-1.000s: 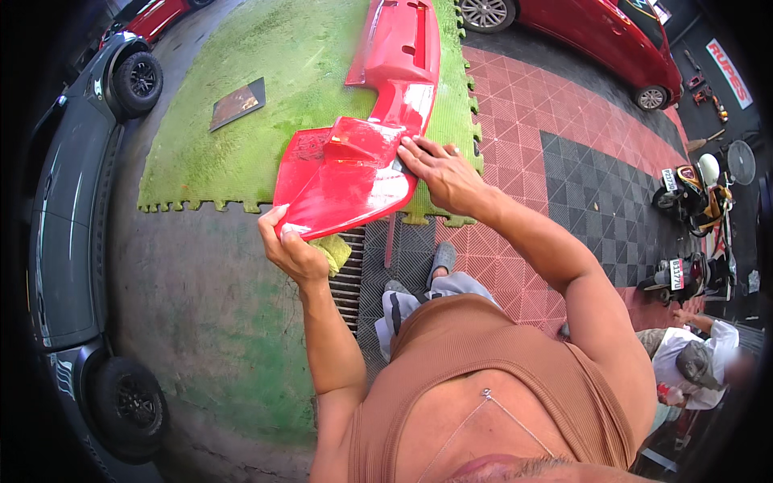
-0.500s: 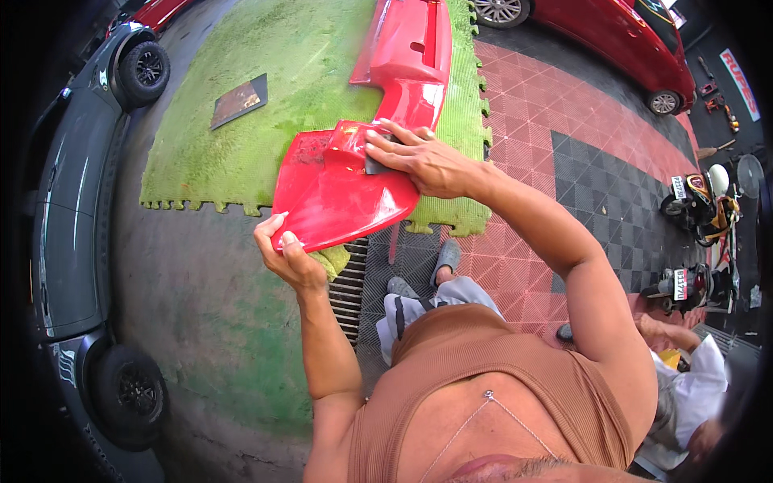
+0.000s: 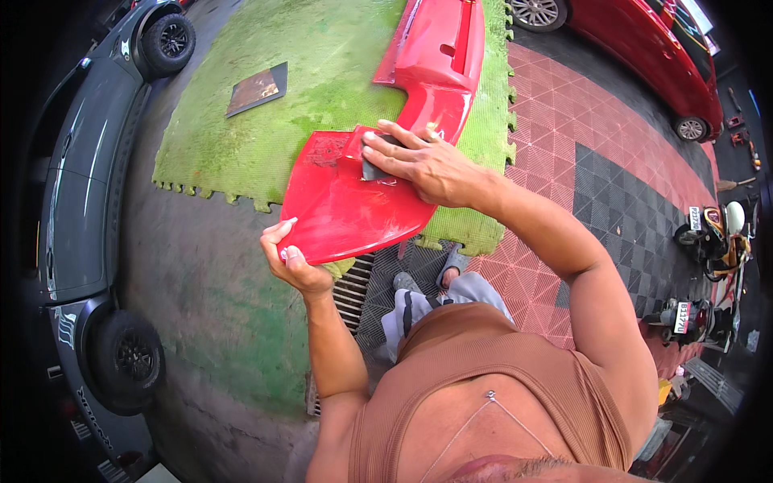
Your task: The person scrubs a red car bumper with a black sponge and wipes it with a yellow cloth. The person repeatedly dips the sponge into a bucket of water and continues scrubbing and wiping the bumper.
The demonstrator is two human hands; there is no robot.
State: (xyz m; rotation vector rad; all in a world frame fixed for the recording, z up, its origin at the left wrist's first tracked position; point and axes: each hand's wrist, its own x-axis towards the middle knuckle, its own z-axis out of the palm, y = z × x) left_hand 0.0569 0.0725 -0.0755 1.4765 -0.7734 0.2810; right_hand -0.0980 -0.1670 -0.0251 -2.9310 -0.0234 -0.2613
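Observation:
A glossy red car body panel (image 3: pixel 354 213), long and curved, lies over the green mat, its broad near end jutting past the mat's edge. My left hand (image 3: pixel 294 258) grips that end's left corner, thumb on top and fingers curled around the rim. On the raised step of the panel, my right hand (image 3: pixel 419 165) presses a small dark grey sheet of sandpaper (image 3: pixel 374 167) down with its fingers laid over it. Part of the sheet is hidden under the fingers. Pale scuffs and drops show on the red surface around it.
The green mat (image 3: pixel 209 153) also carries a dark sheet with a brown patch (image 3: pixel 256 89). A yellow-green cloth (image 3: pixel 341 267) shows beneath the panel. A grey pickup (image 3: pixel 88 193) stands left, a red car (image 3: pixel 636 60) far right, motorcycles (image 3: pixel 684 318) at right. A floor grate (image 3: pixel 353 294) runs near my feet.
The view has shifted, so the surroundings sit further right. My right hand and the sandpaper have slid slightly left on the panel's step. My left hand keeps its grip. The person at lower right has left view.

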